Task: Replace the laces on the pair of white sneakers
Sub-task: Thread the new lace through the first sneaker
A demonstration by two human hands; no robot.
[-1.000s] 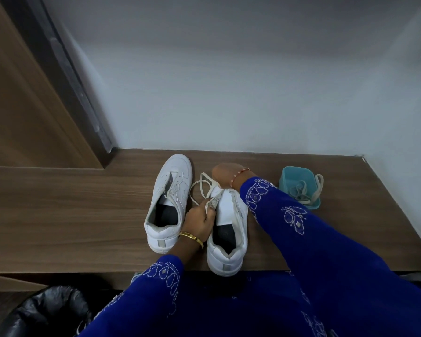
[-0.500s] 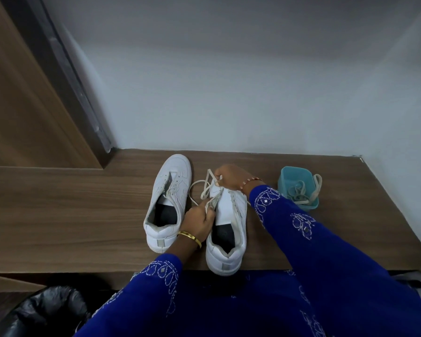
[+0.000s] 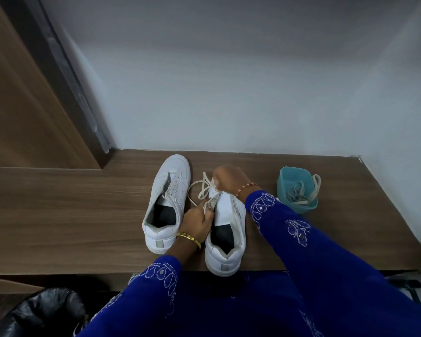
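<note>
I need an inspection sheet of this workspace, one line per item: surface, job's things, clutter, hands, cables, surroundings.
Surface: wooden bench top, brown grain, set against the wall.
Job's things: left sneaker lies flat, no lace seen in its eyelets; right sneaker beside it, tongue exposed, a loose lace looping off its toe end; teal tub to the right holds more laces, one draped over its rim.
Clutter: nothing seen on the bench.
Hands: left hand grips the right sneaker's eyelet edge; right hand pinches the lace at the toe end.
Cables: nothing seen.
Surroundings: grey wall; wooden panel at left; black bin bag below the bench.
</note>
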